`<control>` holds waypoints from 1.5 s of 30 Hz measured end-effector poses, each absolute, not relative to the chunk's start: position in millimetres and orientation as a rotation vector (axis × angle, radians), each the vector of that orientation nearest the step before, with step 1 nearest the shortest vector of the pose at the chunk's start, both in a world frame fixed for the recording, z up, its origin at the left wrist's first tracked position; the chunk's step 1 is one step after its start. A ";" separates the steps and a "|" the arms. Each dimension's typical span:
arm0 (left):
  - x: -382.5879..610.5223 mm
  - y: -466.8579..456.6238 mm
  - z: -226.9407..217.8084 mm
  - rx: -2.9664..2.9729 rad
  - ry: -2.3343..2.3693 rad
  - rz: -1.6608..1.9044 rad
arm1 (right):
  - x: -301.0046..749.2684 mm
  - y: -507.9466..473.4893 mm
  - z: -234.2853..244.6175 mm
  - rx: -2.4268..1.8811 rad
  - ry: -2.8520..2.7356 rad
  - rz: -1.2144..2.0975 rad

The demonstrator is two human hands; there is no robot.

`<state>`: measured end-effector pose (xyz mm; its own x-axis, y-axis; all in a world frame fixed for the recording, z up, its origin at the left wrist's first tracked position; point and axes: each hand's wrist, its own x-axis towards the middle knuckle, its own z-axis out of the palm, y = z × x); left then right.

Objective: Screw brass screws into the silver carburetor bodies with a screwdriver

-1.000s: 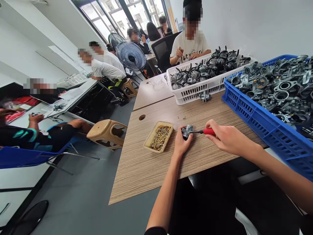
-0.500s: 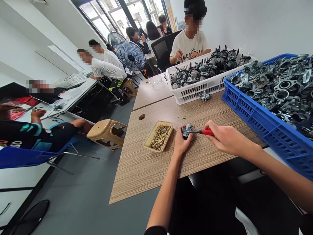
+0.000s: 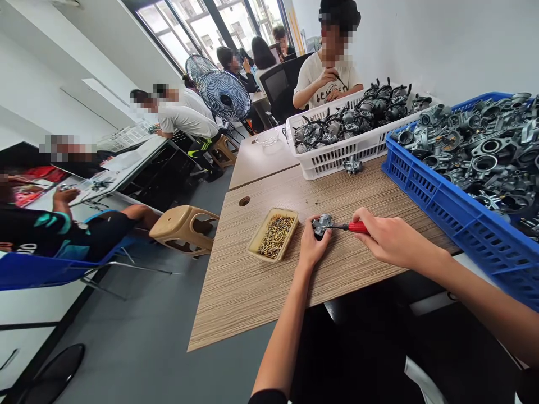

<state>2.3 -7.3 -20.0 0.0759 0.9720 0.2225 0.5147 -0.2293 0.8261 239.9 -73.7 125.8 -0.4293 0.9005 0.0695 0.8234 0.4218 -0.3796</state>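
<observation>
My left hand [image 3: 312, 245] is closed round a small grey metal carburetor part [image 3: 322, 224], holding it on the wooden table [image 3: 261, 292]. My right hand [image 3: 385, 235] grips a red-handled screwdriver [image 3: 357, 226] whose thin shaft points left, its tip against the part. A shallow tan tray [image 3: 251, 247] of small brass screws lies just left of my left hand.
A blue crate [image 3: 442, 196] heaped with grey metal castings fills the right. A white basket [image 3: 337, 157] of assembled carburetors stands behind, one loose carburetor [image 3: 352, 165] in front of it. A person sits beyond it; others work at tables left. A tan stool [image 3: 183, 227] and fans [image 3: 225, 96] stand nearby.
My hands, the part and the screwdriver hold almost still. The person behind the white basket has raised a hand toward the face.
</observation>
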 end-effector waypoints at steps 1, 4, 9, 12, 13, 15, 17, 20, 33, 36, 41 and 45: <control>2.2 -7.1 -20.4 1.803 1.472 1.063 | 239.5 -73.5 125.7 -1.524 -2.407 0.424; 1.6 -6.8 -21.2 1.808 1.474 1.060 | 238.8 -72.7 125.7 -1.586 -2.386 0.417; 1.3 -7.2 -20.9 1.807 1.477 1.060 | 238.9 -73.1 125.9 -1.527 -2.417 0.424; 1.5 -7.3 -21.0 1.807 1.481 1.061 | 238.7 -73.4 125.7 -1.518 -2.423 0.426; 1.5 -7.3 -21.1 1.810 1.480 1.061 | 238.6 -73.3 125.6 -1.532 -2.417 0.424; 1.4 -7.1 -21.4 1.814 1.480 1.063 | 238.3 -72.9 125.5 -1.574 -2.402 0.417; 1.2 -7.1 -21.5 1.818 1.476 1.064 | 238.1 -72.7 125.5 -1.603 -2.395 0.413; 0.9 -7.4 -20.8 1.821 1.468 1.062 | 237.9 -72.8 125.8 -1.596 -2.400 0.414; 0.5 -8.0 -20.9 1.824 1.489 1.063 | 236.9 -72.6 125.7 -1.597 -2.405 0.407; 0.3 -8.2 -21.4 1.826 1.487 1.061 | 236.5 -72.8 126.2 -1.616 -2.404 0.394; 0.3 -7.6 -23.0 1.819 1.481 1.070 | 235.9 -72.7 127.3 -1.646 -2.408 0.394; 0.3 -7.2 -23.1 1.815 1.484 1.076 | 235.0 -73.1 127.5 -1.644 -2.410 0.393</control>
<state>0.3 -7.2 -23.1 0.0674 0.9695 0.2355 0.5250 -0.2352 0.8180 235.0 -73.1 127.5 -0.3627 0.9318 0.0131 0.8793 0.3469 -0.3263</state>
